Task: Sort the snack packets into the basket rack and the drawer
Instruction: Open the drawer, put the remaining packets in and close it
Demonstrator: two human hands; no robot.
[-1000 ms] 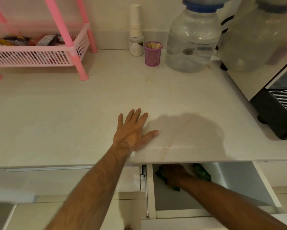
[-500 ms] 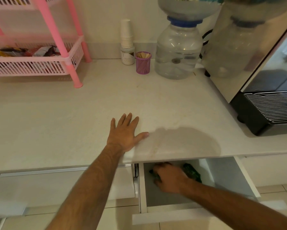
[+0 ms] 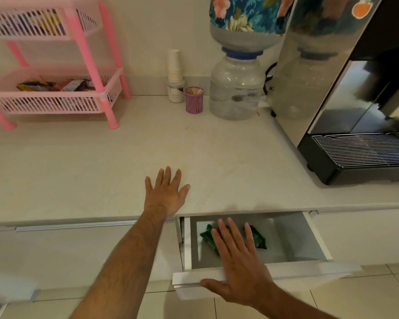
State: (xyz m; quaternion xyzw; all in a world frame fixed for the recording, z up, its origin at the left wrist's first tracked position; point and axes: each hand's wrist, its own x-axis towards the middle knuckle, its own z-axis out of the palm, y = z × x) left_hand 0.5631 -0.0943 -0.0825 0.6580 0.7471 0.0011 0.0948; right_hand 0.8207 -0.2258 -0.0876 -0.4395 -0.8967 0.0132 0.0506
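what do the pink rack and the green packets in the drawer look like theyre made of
Rack: looks like moulded plastic, with slotted lattice walls, smooth pink tube legs and a slight sheen. Green packets: probably glossy plastic film, crinkled with bright glints; the right hand hides part of them.

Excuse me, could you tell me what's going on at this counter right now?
A person is sorting snack packets. The left hand rests flat on the countertop. The right hand, fingers straight, is over the front of the open drawer, where green packets lie. Other packets sit in the pink basket rack.
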